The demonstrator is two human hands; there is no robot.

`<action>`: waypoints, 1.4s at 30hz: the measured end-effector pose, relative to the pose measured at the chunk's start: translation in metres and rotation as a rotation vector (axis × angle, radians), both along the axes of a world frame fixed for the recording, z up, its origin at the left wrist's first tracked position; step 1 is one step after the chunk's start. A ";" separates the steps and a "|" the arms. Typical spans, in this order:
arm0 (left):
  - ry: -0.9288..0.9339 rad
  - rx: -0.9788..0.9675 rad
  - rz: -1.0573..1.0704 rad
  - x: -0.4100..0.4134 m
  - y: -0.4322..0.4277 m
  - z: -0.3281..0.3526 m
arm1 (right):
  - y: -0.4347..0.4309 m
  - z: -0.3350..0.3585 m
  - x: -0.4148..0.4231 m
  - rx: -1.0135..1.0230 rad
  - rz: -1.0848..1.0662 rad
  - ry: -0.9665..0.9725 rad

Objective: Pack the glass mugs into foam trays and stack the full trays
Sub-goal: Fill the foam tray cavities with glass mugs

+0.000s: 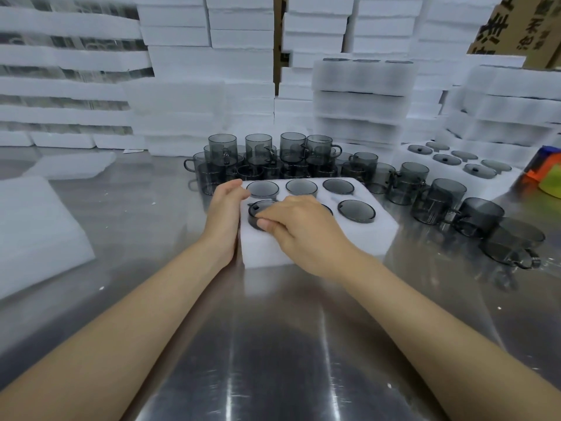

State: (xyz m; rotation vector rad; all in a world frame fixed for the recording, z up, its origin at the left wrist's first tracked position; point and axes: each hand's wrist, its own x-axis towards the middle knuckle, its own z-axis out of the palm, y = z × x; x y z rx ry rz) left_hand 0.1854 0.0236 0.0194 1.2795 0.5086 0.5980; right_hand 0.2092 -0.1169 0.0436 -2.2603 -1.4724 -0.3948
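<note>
A white foam tray (pixel 315 241) lies on the steel table in front of me, with smoky grey glass mugs sunk in its round holes. My right hand (pixel 303 229) grips the rim of a mug (pixel 258 209) that stands partly raised in the near-left hole. My left hand (pixel 226 208) lies flat against the tray's left side, its fingers reaching the far-left corner. The near-middle hole is mostly hidden under my right hand. Several loose mugs (pixel 273 156) stand in a stacked cluster just behind the tray.
More loose mugs (pixel 449 202) trail off to the right. A second foam tray (pixel 455 165) holding mugs sits at the right rear. Stacks of foam trays (pixel 361 95) wall the back. A loose foam sheet (pixel 36 232) lies at left. A cardboard box (pixel 516 22) stands top right.
</note>
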 end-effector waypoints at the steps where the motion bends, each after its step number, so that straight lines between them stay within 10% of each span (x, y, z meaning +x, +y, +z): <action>1: 0.004 0.012 -0.006 0.000 0.000 -0.001 | 0.001 0.000 0.001 -0.025 -0.019 0.026; 19: 0.015 0.024 -0.066 -0.001 0.007 0.000 | -0.029 0.004 0.021 -0.202 0.227 0.100; 31: -0.013 -0.006 -0.100 -0.001 0.014 -0.002 | -0.079 0.032 0.048 -0.285 -0.186 0.368; 36: -0.051 -0.013 -0.124 0.001 0.011 -0.001 | -0.068 0.019 0.042 -0.494 -0.254 0.080; 42: -0.179 -0.070 -0.096 0.006 0.016 0.000 | -0.095 0.047 0.051 -0.190 -0.294 0.093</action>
